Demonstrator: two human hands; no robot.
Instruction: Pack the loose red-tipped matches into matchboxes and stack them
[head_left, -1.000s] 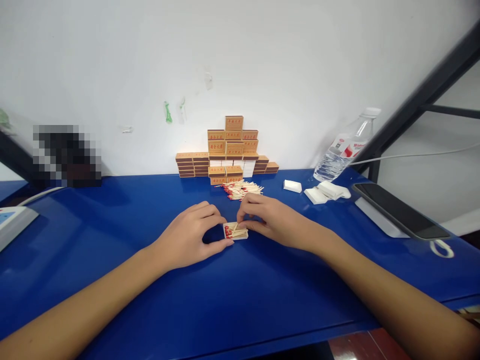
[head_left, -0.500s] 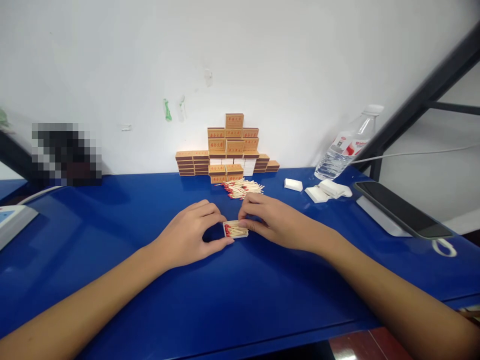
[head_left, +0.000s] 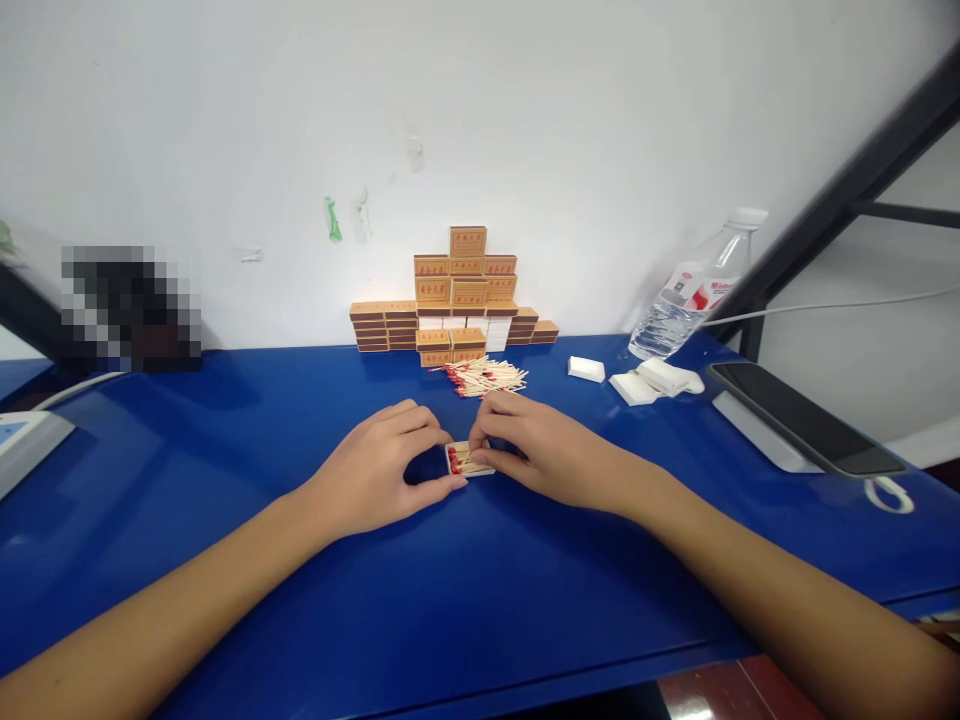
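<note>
A small white matchbox tray (head_left: 462, 462) with red-tipped matches in it lies on the blue table (head_left: 480, 590). My left hand (head_left: 379, 470) curls round its left end, thumb and forefinger pinching the tray. My right hand (head_left: 536, 450) lies over its right side, fingertips pressing on the matches and covering part of the tray. A loose heap of matches (head_left: 487, 377) lies just behind the hands.
Stacked brown matchboxes (head_left: 457, 300) stand against the white wall. White empty trays (head_left: 645, 382) lie at the right, beside a plastic water bottle (head_left: 694, 300) and a dark phone (head_left: 802, 418) on a stand. A grey device (head_left: 22, 445) sits at the left edge.
My right hand's fingers have slid left over the tray, covering more of the matches. The matches lie flatter in the tray. My left hand has stayed put.
</note>
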